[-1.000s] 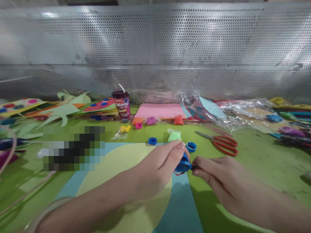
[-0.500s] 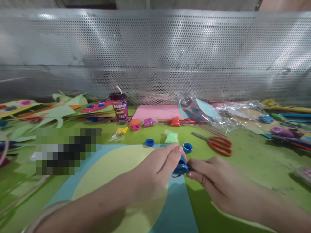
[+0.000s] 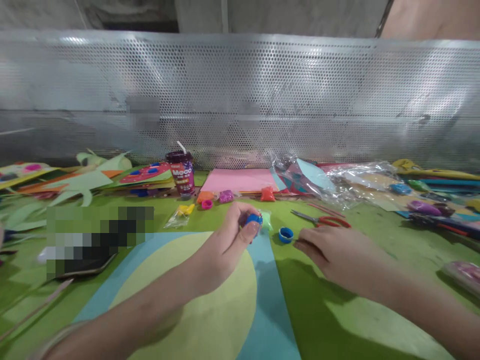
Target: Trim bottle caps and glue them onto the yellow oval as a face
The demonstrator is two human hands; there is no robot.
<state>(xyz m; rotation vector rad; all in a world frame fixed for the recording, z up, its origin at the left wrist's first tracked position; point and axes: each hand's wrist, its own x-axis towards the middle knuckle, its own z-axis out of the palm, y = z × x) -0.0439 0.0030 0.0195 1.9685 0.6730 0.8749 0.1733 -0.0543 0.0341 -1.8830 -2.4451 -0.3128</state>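
Observation:
Raised over the upper part of the paper sheet, my left hand point(image 3: 228, 237) is closed round a blue bottle cap point(image 3: 254, 219); its fingers hide part of it. My right hand point(image 3: 326, 250) hovers to the right with thumb and fingers pressed together, and whatever may be between them is hidden. Just left of its fingertips a second blue bottle cap point(image 3: 285, 236) lies on the green table. Beneath my left arm is a blue sheet point(image 3: 262, 305) with a large pale yellow oval point(image 3: 210, 320) on it. A bag of light green foam clay point(image 3: 266, 220) sits behind my left hand.
Red-handled scissors point(image 3: 330, 221) lie beyond my right hand. Small bags of orange point(image 3: 205, 197), purple point(image 3: 226, 196) and red point(image 3: 267, 193) clay line the back, near a Meco cup point(image 3: 182, 175) and pink paper point(image 3: 240, 181). A perforated metal panel point(image 3: 240, 100) closes off the far side.
My hands have come apart. The left has moved left and up with the blue cap, covering where another blue cap lay. The right has drawn away from it, slightly right and up.

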